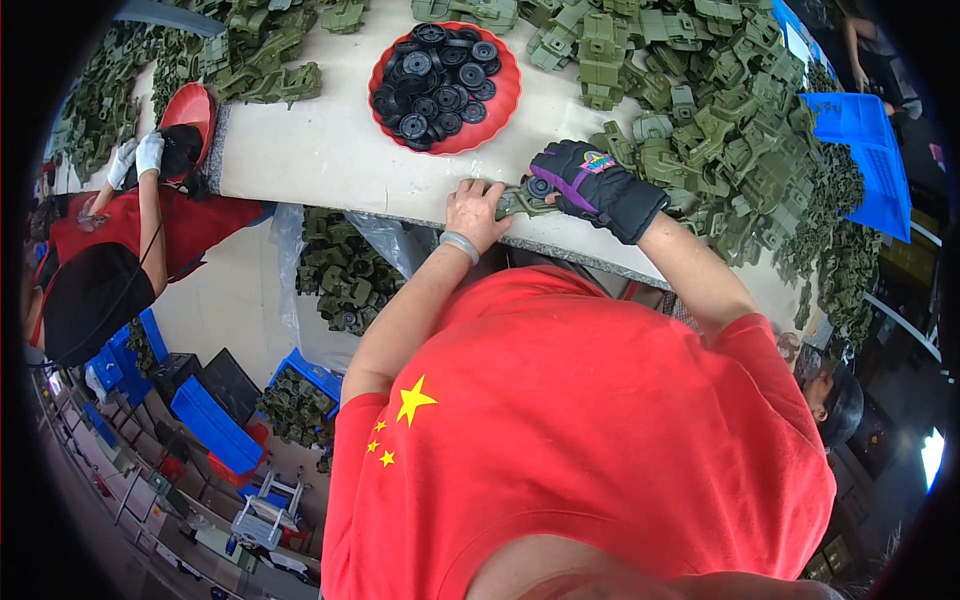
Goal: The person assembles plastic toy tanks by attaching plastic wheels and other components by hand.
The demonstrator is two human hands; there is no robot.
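Observation:
At the table's near edge, my bare left hand (472,212) grips the left end of an olive-green plastic toy vehicle part (516,202). My right hand (590,188), in a black and purple glove, closes on a black toy wheel (540,187) at the part's right end. Whether the wheel is seated on the part, I cannot tell. Beyond my hands stands a red scalloped dish (508,112) heaped with black wheels (418,64).
Green toy parts (720,140) pile up on the right, beside a blue crate (860,150). More parts (265,50) lie at the back left. A co-worker in white gloves (150,152) works beside a red dish (190,108). Below the table, a clear bag (290,260) holds green parts.

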